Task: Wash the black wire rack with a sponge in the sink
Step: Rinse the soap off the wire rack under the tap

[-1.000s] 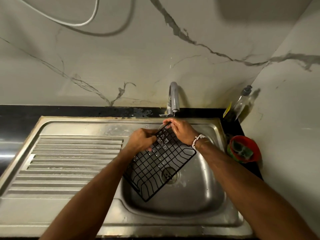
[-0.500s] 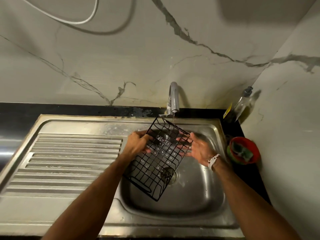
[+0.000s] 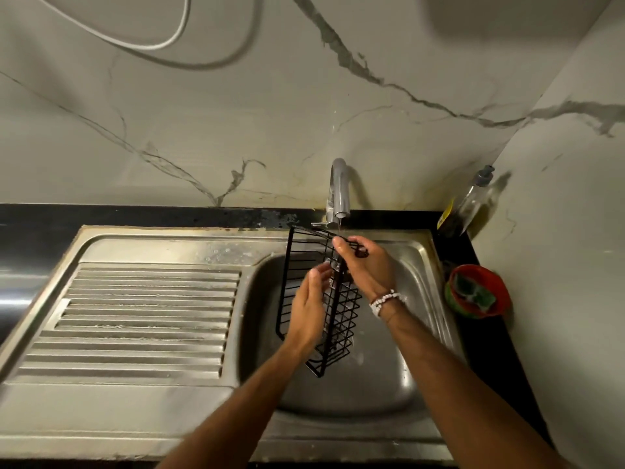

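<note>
The black wire rack (image 3: 341, 319) stands on edge, nearly upright, over the steel sink basin (image 3: 389, 384), its top corner just under the tap (image 3: 338, 191), where a thin stream of water runs. My right hand (image 3: 368, 265) grips the rack's upper edge, fingers wrapped around the wires. My left hand (image 3: 309, 309) presses against the rack's left face, fingers curled on the wires. The green sponge (image 3: 473, 296) lies in a red bowl (image 3: 504, 299) on the counter right of the sink, in neither hand.
A ribbed steel draining board (image 3: 135, 316) lies left of the basin. A clear pump bottle (image 3: 470, 204) stands in the back right corner. Marble walls close off the back and the right side. A black counter strip (image 3: 135, 216) runs behind the sink.
The rack has been turned from lying slanted and flat-faced to standing on edge under the tap. My right hand moved from beneath the rack up to its top edge; my left hand shifted rightward.
</note>
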